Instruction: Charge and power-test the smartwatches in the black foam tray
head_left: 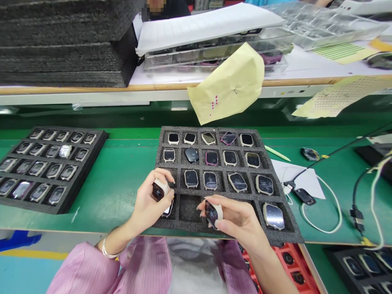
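A black foam tray (284, 234) with square pockets lies in front of me on the green bench, most pockets holding a smartwatch body. My left hand (148, 206) is closed around one watch body (159, 189) with a pale case, held over the tray's near left corner. A second watch (168, 210) sits in the pocket just under that hand. My right hand (237, 218) pinches another watch body (212, 213), screen tilted left, above the near row. The pocket (188, 206) between my hands is empty.
Another foam tray (65, 202) of watch bodies lies to the left. Cables and a charger puck (303, 196) rest on white paper at the right. A yellow sheet (229, 85) hangs from the shelf above. A red tray (286, 259) sits below the bench edge.
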Demonstrator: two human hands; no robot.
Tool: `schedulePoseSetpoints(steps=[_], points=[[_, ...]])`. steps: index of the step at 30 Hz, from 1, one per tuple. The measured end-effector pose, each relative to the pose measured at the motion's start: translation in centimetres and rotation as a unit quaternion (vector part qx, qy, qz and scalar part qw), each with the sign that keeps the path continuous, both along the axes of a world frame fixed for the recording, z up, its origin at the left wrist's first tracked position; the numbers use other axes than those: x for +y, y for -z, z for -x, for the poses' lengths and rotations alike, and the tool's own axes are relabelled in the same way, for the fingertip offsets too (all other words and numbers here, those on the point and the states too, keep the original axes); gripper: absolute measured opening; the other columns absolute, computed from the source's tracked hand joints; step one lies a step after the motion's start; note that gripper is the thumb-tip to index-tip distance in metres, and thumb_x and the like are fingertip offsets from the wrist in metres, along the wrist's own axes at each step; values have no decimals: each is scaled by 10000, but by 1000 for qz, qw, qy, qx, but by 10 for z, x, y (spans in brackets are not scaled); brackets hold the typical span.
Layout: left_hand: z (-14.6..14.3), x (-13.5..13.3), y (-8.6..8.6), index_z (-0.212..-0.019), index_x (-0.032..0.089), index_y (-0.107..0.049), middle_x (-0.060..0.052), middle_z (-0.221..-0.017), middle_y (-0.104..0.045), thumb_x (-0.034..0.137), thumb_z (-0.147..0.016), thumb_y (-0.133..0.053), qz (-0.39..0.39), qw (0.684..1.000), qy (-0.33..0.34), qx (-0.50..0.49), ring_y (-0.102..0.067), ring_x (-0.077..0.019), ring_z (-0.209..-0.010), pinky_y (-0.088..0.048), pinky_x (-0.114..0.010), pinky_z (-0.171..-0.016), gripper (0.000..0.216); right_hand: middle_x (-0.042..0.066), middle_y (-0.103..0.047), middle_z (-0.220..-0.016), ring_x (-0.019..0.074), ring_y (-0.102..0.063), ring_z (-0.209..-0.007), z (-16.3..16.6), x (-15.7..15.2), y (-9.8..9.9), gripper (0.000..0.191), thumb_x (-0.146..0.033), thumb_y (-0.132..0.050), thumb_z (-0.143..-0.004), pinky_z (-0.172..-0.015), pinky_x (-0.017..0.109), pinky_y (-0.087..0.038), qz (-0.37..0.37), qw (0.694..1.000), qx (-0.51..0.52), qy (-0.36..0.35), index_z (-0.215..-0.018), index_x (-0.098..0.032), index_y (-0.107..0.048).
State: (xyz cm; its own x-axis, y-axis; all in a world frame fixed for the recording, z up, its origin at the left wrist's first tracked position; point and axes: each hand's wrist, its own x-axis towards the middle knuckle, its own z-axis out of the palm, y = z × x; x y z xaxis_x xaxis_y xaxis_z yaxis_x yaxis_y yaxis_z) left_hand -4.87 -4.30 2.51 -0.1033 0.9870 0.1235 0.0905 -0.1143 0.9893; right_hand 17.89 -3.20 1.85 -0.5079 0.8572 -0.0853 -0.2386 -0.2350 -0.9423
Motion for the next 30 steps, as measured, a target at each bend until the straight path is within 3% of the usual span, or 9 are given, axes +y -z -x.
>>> schedulePoseSetpoints(steps=[4, 7, 11, 14, 19, 25, 30], points=[[-2, 4, 2, -766, 200, -447, -16, -873, -539, 102, -812, -607, -2, 1000, -8, 21, -517, -145, -828, -389, -262, -698, 193, 84, -734, -1004, 204, -698, -866, 2, 1, 2, 336, -308, -760, -813, -813, 322, -558, 15, 1000, 4, -2, -1142, -257, -710], [-2, 8, 5, -804, 196, -466, -4, -928, -542, 133, -800, -647, 54, 998, 10, 14, -518, -113, -773, -415, -250, -694, 191, 92, -730, -1036, 210, -696, -883, 2, 3, 3, 382, -315, -723, -848, -765, 310, -568, 30, 999, -12, -14, -1218, -246, -659], [-2, 10, 6, -1015, 226, -466, -2, -958, -547, 210, -757, -706, 148, 981, 59, -112, -534, -104, -672, -462, -226, -541, 352, 100, -685, -1178, 226, -691, -963, 3, 7, 3, 386, -339, -614, -931, -785, 338, -580, 43, 998, -14, -54, -1308, -268, -574], [0, 11, 4, -1145, 209, -478, -40, -956, -580, 216, -780, -646, 177, 959, 81, -204, -594, -169, -808, -535, -264, -580, 402, 100, -639, -1264, 258, -669, -1046, 5, 9, 1, 389, -352, -592, -939, -872, 410, -566, 71, 997, -6, -41, -1318, -271, -555], [3, 9, 4, -1229, 197, -508, -94, -1054, -623, 169, -792, -573, 185, 941, 103, -264, -620, -220, -971, -575, -357, -760, 442, 107, -650, -1239, 279, -669, -1052, 9, 6, -1, 483, -347, -608, -918, -912, 470, -545, 97, 995, 12, -16, -1377, -260, -484], [5, 5, 7, -1328, 253, -455, -93, -1110, -626, 138, -763, -541, 182, 936, 131, -271, -612, -237, -1014, -571, -398, -804, 583, 93, -668, -1207, 272, -682, -1019, 11, 4, 3, 462, -304, -616, -906, -863, 433, -569, 88, 996, 8, -1, -1355, -273, -509], [8, 5, 8, -1267, 226, -520, -94, -1117, -620, 124, -778, -527, 180, 934, 144, -271, -601, -236, -1036, -571, -396, -833, 500, 95, -667, -1209, 273, -690, -1001, 11, 5, 5, 475, -285, -629, -900, -836, 421, -582, 85, 996, 6, 5, -1358, -267, -507]])
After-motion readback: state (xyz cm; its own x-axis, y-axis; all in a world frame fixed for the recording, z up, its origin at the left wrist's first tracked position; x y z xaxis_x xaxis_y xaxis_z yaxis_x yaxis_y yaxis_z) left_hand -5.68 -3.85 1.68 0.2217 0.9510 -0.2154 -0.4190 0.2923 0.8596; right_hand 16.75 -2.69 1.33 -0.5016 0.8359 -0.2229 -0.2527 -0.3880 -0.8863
